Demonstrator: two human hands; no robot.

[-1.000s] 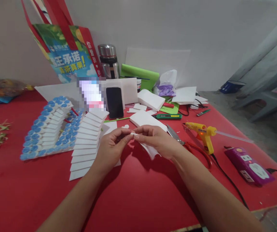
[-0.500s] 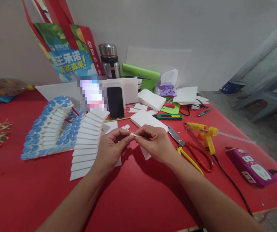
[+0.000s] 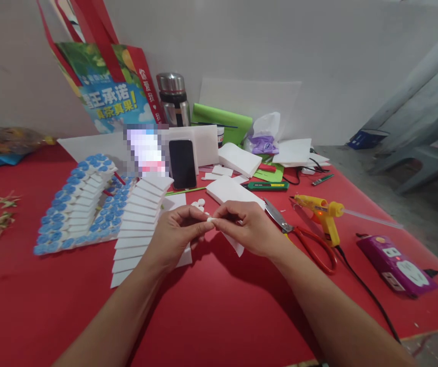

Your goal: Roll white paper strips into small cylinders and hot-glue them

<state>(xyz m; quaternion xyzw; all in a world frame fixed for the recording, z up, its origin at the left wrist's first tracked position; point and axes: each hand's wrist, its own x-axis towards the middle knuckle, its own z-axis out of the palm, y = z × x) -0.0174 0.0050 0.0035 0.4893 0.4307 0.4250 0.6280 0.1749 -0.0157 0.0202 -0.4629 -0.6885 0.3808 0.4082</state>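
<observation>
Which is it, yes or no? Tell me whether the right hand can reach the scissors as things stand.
Probably yes: the scissors lie close beside the right hand, the red handle uncovered. But that hand's fingers hold a small white piece and would likely need to release it first.

The small white piece point(image 3: 210, 219) is mostly covered by the fingertips of my left hand point(image 3: 173, 232) and right hand point(image 3: 251, 227); I can't make out its shape. My right hand also hides the top of a slip of paper point(image 3: 237, 246). The yellow handle point(image 3: 288, 236) of the shears point(image 3: 279, 217) vanishes behind my right forearm point(image 3: 326, 290). Blocky blur masks a lit screen point(image 3: 148, 150). The top edge crops the bag point(image 3: 108, 97), the right edge the stool point(image 3: 429, 159).
</observation>
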